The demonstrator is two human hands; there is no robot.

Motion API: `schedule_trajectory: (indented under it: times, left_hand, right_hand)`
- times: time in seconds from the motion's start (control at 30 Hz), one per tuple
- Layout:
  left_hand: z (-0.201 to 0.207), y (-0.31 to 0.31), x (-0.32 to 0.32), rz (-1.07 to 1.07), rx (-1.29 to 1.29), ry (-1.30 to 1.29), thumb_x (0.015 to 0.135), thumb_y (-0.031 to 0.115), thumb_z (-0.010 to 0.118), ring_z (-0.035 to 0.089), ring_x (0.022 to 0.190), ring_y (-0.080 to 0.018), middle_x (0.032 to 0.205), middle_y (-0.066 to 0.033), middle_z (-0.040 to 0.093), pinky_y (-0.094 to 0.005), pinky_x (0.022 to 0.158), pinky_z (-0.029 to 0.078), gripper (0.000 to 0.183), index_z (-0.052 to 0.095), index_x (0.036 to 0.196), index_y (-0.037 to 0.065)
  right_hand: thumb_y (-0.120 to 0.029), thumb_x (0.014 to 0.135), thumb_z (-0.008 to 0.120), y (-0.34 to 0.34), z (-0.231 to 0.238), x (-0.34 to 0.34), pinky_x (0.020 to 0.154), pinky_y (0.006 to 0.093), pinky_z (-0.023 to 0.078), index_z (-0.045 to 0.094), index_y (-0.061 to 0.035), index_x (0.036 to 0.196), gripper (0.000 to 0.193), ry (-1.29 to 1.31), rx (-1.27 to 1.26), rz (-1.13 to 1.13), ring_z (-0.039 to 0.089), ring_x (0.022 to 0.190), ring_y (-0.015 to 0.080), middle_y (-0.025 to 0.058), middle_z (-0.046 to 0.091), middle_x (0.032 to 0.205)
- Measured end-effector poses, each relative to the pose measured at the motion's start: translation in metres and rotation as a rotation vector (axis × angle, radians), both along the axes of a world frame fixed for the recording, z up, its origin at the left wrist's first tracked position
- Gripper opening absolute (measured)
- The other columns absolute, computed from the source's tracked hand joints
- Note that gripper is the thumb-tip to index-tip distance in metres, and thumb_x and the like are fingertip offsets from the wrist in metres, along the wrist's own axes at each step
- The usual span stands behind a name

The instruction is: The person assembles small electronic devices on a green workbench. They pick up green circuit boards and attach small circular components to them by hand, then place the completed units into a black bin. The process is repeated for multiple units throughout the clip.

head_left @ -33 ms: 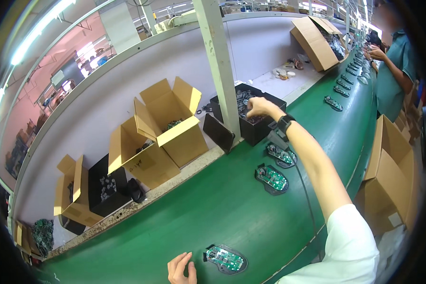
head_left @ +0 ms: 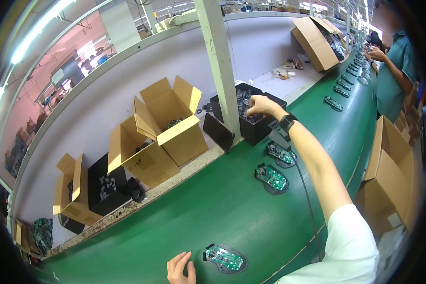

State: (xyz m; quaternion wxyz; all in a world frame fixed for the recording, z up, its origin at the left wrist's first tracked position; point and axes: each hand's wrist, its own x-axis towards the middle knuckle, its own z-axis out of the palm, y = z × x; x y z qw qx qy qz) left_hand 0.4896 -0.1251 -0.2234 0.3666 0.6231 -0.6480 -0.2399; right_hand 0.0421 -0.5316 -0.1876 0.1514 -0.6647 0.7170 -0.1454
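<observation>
Dark parts (head_left: 244,98) are piled in the black bin (head_left: 254,133) right under my right hand (head_left: 264,105), fingers curled in, can't tell if they've pinched one. My left hand (head_left: 181,270) is loosely bent, thumb apart, nothing visible in it, just left of a circuit board (head_left: 226,258). Honestly my worry is the cable (head_left: 308,199) hanging below my right wrist: if I pull back low it could drag across the two boards (head_left: 272,179) near that wrist and knock them crooked
</observation>
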Motion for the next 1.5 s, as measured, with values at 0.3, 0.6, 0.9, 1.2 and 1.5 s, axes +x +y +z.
schedule_trajectory:
  times: [0.3, 0.6, 0.9, 1.2, 1.5]
  left_hand:
    - [-0.002, -0.001, 0.0, 0.001, -0.001, -0.004, 0.09, 0.0, 0.066, 0.066, 0.108, -0.0325, 0.117, -0.0162, 0.068, -0.0381, 0.093, 0.053, 0.027, 0.071, 0.117, 0.004]
    - [-0.006, 0.0, -0.003, -0.004, -0.021, -0.002, 0.09, 0.0, 0.067, 0.065, 0.108, -0.0326, 0.118, -0.0158, 0.068, -0.0379, 0.093, 0.053, 0.027, 0.072, 0.116, 0.004]
    - [-0.026, 0.009, 0.007, -0.111, -0.013, -0.035, 0.076, -0.001, 0.075, 0.062, 0.115, -0.0334, 0.125, -0.0147, 0.065, -0.041, 0.096, 0.051, 0.044, 0.072, 0.119, 0.007]
    - [-0.01, 0.006, -0.033, -0.307, 0.07, -0.142, 0.076, 0.016, 0.083, 0.051, 0.127, -0.0391, 0.145, -0.0217, 0.047, -0.0473, 0.104, 0.045, 0.06, 0.065, 0.133, 0.017]
    - [-0.014, 0.012, -0.069, -0.556, 0.037, -0.312, 0.076, 0.031, 0.084, 0.041, 0.134, -0.0492, 0.152, -0.0268, 0.037, -0.0587, 0.109, 0.037, 0.057, 0.066, 0.13, 0.026]
  right_hand:
    - [-0.039, 0.087, 0.078, 0.001, 0.005, -0.014, 0.043, 0.0231, 0.036, 0.072, -0.0077, 0.093, 0.033, -0.685, 0.102, -0.221, 0.045, 0.054, 0.0071, -0.0012, 0.057, 0.073]
    - [-0.032, 0.088, 0.077, 0.014, 0.014, -0.007, 0.041, 0.0223, 0.036, 0.073, -0.0071, 0.097, 0.027, -0.512, -0.169, -0.171, 0.048, 0.053, 0.0058, -0.0023, 0.061, 0.075]
    - [-0.028, 0.092, 0.073, 0.2, -0.01, 0.115, 0.052, 0.031, 0.047, 0.072, -0.0049, 0.101, 0.025, -0.62, 0.166, 0.519, 0.061, 0.058, 0.0129, 0.0044, 0.068, 0.078]
    - [-0.026, 0.092, 0.07, 0.301, -0.042, 0.154, 0.076, 0.0411, 0.054, 0.064, -0.0036, 0.117, 0.035, -0.233, 0.105, 0.743, 0.066, 0.09, 0.0324, 0.0135, 0.068, 0.108]
    - [-0.012, 0.089, 0.066, 0.31, -0.012, 0.117, 0.085, 0.0396, 0.056, 0.059, -0.0028, 0.133, 0.046, -0.343, 0.268, 0.653, 0.066, 0.101, 0.0288, 0.0155, 0.063, 0.123]
